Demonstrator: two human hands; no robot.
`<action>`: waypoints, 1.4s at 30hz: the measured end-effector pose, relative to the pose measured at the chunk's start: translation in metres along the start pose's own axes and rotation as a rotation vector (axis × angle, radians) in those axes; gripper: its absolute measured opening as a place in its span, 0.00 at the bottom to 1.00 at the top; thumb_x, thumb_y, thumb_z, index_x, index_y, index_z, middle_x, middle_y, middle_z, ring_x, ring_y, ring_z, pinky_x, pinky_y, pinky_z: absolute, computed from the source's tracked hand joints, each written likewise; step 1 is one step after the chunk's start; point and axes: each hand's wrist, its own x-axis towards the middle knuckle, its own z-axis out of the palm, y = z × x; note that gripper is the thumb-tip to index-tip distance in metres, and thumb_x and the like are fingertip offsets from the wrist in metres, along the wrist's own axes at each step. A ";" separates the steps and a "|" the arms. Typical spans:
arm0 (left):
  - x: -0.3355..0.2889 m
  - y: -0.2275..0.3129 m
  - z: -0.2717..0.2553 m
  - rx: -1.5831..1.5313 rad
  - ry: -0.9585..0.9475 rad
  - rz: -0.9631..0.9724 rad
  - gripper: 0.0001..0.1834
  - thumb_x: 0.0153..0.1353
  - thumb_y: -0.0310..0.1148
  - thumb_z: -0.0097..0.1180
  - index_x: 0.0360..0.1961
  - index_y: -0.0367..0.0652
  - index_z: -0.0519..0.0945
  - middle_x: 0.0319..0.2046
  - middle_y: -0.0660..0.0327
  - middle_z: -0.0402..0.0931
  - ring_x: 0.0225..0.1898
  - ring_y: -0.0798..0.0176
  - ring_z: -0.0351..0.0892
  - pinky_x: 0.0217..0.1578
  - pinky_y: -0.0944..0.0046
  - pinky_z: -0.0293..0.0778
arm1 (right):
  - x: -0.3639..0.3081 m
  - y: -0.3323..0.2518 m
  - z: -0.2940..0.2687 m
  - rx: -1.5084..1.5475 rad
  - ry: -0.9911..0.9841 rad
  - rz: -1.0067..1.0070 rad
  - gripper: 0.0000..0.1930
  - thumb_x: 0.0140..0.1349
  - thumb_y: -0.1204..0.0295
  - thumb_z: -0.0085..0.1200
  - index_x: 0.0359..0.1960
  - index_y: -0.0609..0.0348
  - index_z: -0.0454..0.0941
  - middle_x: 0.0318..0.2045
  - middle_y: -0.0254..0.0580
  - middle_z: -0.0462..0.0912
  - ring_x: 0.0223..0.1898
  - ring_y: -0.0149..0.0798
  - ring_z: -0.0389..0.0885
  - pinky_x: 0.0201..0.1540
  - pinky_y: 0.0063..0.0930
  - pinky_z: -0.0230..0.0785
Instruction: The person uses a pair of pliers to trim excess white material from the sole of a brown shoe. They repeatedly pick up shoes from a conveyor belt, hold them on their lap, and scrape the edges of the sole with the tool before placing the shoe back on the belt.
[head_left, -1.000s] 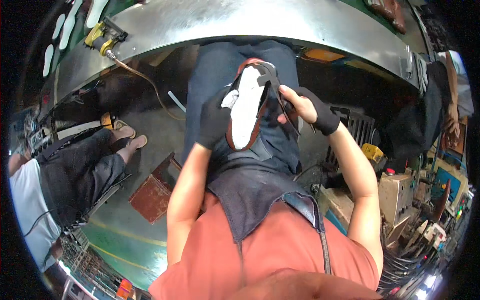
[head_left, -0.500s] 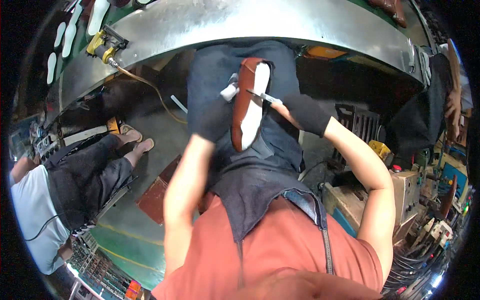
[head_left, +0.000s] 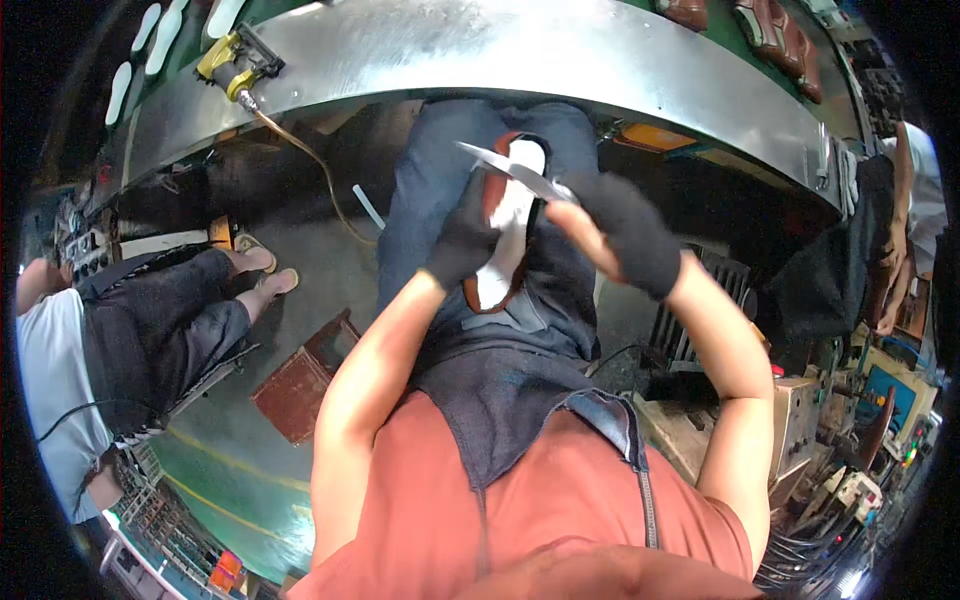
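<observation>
A brown leather shoe [head_left: 494, 195] with a long white face [head_left: 515, 215] lies lengthwise over my lap, on dark blue cloth. My left hand [head_left: 466, 235], in a black glove that leaves the forearm bare, grips its left side; the fingers are partly hidden. My right hand [head_left: 622, 228], also black-gloved with the thumb bare, is closed on a slim pale, blade-like tool [head_left: 528, 178]. This tool crosses above the shoe's far part, its tip pointing left. Blur hides its exact kind and whether it touches the shoe.
Beyond my knees runs a metal-edged bench [head_left: 420, 55] bearing a yellow air tool [head_left: 235, 70] with a hose, white sole-shaped pieces [head_left: 165, 38] and brown shoes [head_left: 778, 40]. A seated person [head_left: 150, 340] is at left. A brown box [head_left: 295, 390] stands on the floor; machinery [head_left: 850, 480] at right.
My left hand has shifted onto the shoe's near left side. The tool in my right hand has swung up and left over the shoe's far part. My view has shifted slightly.
</observation>
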 end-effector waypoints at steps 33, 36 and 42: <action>-0.093 -0.031 0.042 -0.429 -0.069 -0.464 0.25 0.60 0.36 0.56 0.54 0.36 0.64 0.49 0.52 0.73 0.46 0.57 0.77 0.45 0.61 0.73 | -0.046 -0.012 0.050 0.135 -0.283 0.234 0.20 0.65 0.55 0.46 0.33 0.63 0.78 0.29 0.59 0.78 0.33 0.56 0.78 0.35 0.42 0.68; -0.087 -0.010 0.025 -0.244 -0.134 -0.315 0.35 0.55 0.39 0.63 0.58 0.37 0.58 0.45 0.50 0.73 0.46 0.54 0.76 0.47 0.59 0.72 | -0.057 0.021 0.080 0.225 -0.182 0.404 0.18 0.65 0.59 0.47 0.32 0.64 0.77 0.27 0.59 0.77 0.30 0.57 0.77 0.33 0.43 0.67; -0.083 0.053 -0.032 0.064 -0.213 -0.250 0.42 0.52 0.41 0.65 0.62 0.38 0.56 0.50 0.46 0.71 0.53 0.50 0.71 0.53 0.57 0.67 | -0.080 0.028 0.098 0.192 -0.078 0.495 0.20 0.66 0.58 0.45 0.29 0.66 0.75 0.23 0.59 0.75 0.23 0.51 0.74 0.30 0.39 0.66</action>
